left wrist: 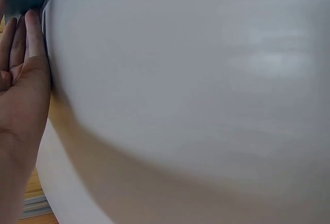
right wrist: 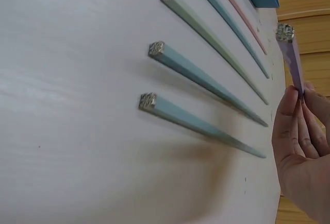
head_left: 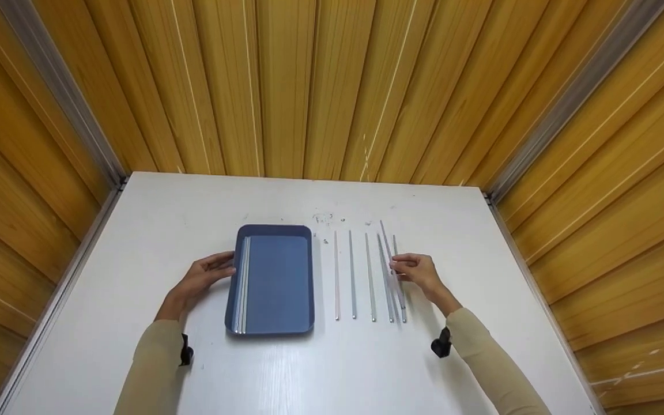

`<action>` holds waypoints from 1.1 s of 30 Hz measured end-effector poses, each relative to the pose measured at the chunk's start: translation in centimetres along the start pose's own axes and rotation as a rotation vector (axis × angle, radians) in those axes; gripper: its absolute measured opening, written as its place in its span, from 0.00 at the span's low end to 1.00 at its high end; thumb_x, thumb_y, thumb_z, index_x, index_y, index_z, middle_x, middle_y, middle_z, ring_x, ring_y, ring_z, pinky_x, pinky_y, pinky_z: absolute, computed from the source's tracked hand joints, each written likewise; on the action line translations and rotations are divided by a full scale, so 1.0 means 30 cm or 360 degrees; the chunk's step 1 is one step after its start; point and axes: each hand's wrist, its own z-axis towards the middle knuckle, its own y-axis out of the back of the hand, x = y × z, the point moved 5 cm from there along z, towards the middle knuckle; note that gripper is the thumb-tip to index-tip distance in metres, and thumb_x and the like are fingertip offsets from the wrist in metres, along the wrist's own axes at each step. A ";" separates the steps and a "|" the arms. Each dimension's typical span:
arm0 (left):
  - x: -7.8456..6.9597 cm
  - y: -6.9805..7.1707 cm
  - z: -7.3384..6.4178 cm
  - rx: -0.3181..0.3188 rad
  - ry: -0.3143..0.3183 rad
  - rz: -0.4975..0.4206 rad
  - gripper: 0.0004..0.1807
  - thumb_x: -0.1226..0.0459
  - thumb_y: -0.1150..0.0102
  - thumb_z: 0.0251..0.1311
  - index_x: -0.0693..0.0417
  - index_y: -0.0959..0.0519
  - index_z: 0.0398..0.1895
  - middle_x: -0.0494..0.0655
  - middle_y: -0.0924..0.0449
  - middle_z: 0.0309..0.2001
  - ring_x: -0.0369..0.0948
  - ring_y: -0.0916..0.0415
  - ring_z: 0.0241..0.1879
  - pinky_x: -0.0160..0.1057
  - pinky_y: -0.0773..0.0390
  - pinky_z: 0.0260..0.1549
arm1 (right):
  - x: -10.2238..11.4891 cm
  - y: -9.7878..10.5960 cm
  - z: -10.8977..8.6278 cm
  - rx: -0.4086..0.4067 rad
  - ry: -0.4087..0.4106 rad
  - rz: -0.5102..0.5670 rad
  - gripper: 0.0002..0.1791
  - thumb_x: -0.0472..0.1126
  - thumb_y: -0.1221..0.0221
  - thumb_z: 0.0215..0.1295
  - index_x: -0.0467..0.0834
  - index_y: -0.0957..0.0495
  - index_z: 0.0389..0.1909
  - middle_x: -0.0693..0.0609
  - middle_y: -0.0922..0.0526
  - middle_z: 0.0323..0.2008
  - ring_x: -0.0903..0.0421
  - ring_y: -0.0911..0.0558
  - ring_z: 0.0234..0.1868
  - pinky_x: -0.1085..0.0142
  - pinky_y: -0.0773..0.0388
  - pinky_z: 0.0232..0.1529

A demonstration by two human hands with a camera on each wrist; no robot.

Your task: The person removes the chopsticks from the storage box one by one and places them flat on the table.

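Note:
My right hand (head_left: 418, 271) pinches a purple chopstick (right wrist: 292, 62) between thumb and fingers, its patterned silvery end raised above the table in the right wrist view. Below it lie two light blue chopsticks (right wrist: 206, 126), and beside them a green one (right wrist: 211, 41), a teal one (right wrist: 227, 20) and a pink one (head_left: 336, 276), in a loose row. My left hand (head_left: 208, 274) rests against the left side of a blue tray (head_left: 312, 288), fingers extended along its wall in the left wrist view. Pale chopsticks (head_left: 243, 288) lie lengthwise along the tray's left inner side.
The white table (head_left: 286, 374) carries the tray left of the chopstick row. Small dark marks (head_left: 323, 218) dot its surface behind the row. Wood-patterned panels (head_left: 286, 86) stand at the back and both sides, with grey metal posts (head_left: 580, 98) at the corners.

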 end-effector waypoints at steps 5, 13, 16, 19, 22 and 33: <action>0.001 0.001 0.002 -0.0026 0.0013 0.0003 0.37 0.63 0.31 0.64 0.60 0.33 0.75 0.59 0.34 0.75 0.50 0.36 0.76 0.26 0.23 0.59 | -0.031 0.050 -0.011 -0.0076 -0.0037 -0.0046 0.21 0.35 0.34 0.67 0.25 0.21 0.56 0.41 0.10 0.41 0.54 0.10 0.40 0.69 0.12 0.38; -0.001 -0.002 -0.001 0.0005 -0.0005 0.0012 0.37 0.63 0.32 0.65 0.60 0.34 0.75 0.60 0.35 0.76 0.51 0.37 0.76 0.26 0.24 0.59 | -0.078 0.103 -0.021 -0.0161 -0.0082 -0.0115 0.21 0.35 0.33 0.67 0.26 0.21 0.54 0.43 0.10 0.38 0.57 0.11 0.37 0.68 0.12 0.36; -0.004 -0.003 -0.004 0.0006 -0.0010 0.0005 0.37 0.64 0.32 0.65 0.61 0.34 0.75 0.60 0.35 0.76 0.51 0.37 0.76 0.26 0.24 0.59 | -0.097 0.118 -0.022 -0.0191 -0.0097 -0.0139 0.21 0.35 0.32 0.66 0.26 0.20 0.54 0.45 0.10 0.37 0.58 0.11 0.34 0.68 0.12 0.35; -0.008 -0.005 -0.007 0.0022 -0.0018 -0.0003 0.37 0.65 0.33 0.66 0.61 0.35 0.76 0.61 0.36 0.76 0.53 0.39 0.77 0.27 0.24 0.60 | -0.114 0.131 -0.022 -0.0220 -0.0107 -0.0175 0.20 0.36 0.32 0.65 0.26 0.19 0.53 0.45 0.10 0.35 0.60 0.12 0.31 0.70 0.13 0.33; -0.010 -0.006 -0.007 0.0026 -0.0012 -0.0007 0.37 0.65 0.33 0.66 0.61 0.35 0.76 0.60 0.36 0.76 0.53 0.41 0.78 0.27 0.24 0.60 | -0.130 0.142 -0.023 -0.0252 -0.0126 -0.0201 0.20 0.36 0.32 0.65 0.26 0.19 0.52 0.45 0.10 0.34 0.61 0.13 0.29 0.72 0.15 0.30; -0.006 -0.005 -0.007 0.0013 -0.0007 -0.0003 0.38 0.64 0.33 0.66 0.61 0.36 0.76 0.61 0.36 0.76 0.53 0.39 0.77 0.26 0.24 0.60 | -0.178 0.166 -0.036 -0.0297 -0.0192 -0.0215 0.17 0.33 0.33 0.65 0.27 0.18 0.50 0.48 0.11 0.33 0.61 0.12 0.31 0.71 0.14 0.32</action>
